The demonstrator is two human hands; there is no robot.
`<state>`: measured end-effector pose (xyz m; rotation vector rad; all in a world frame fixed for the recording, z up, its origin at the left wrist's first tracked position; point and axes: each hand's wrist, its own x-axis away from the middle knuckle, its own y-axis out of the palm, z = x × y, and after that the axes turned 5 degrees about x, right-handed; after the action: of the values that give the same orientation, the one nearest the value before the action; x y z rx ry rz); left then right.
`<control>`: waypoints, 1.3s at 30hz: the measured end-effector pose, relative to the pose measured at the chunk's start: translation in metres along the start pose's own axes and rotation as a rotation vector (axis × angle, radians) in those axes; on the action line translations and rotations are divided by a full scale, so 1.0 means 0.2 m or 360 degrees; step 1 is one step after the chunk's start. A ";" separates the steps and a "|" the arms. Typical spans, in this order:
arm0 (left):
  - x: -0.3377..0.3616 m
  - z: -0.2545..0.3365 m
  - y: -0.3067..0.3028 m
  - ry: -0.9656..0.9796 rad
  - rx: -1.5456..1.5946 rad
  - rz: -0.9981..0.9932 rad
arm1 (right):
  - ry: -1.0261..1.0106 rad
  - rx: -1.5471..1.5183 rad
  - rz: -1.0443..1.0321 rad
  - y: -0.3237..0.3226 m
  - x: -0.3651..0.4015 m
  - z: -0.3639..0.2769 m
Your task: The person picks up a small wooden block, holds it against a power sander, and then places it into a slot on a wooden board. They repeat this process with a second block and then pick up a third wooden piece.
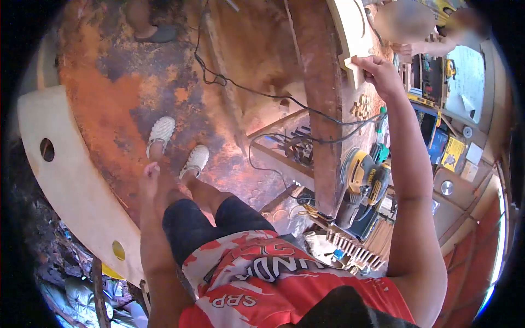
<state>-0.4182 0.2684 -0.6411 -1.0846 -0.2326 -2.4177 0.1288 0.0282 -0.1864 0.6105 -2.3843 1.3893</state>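
Observation:
My right hand (380,75) reaches up to the end of a pale curved wooden board (350,24), and its thumb and fingers pinch the cut edge there. Part of that board runs out of view at the top. Low at my side, over my leg, hangs my left hand (150,171); its fingers are loosely curled and nothing shows in them. Below my right hand, a yellow and black sander (363,177) rests on the cluttered bench. Small wood blocks (361,106) lie near the board.
A black cable (257,90) loops across the wooden frame (322,104). Several clamps or tools (298,145) fill a compartment. To my left curves a pale panel with holes (71,158). Another person's hand (404,50) is at the upper right, and a foot (157,34) at the upper left.

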 end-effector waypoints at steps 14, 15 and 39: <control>-0.12 -0.10 0.07 0.0083 0.0147 -0.0054 | 0.0190 0.0272 -0.0274 -0.12 -0.10 -0.04; -0.11 -0.08 0.08 0.0086 0.0162 -0.0066 | 0.0179 0.0267 -0.0224 -0.11 -0.09 -0.04; -0.15 -0.14 0.20 0.0071 0.0218 -0.0043 | 0.0225 0.0350 -0.0381 -0.09 -0.05 -0.16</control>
<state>-0.4002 0.2354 -0.6847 -0.9719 -0.3944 -2.4078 0.1491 0.0508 -0.1626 0.7966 -1.9913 1.5413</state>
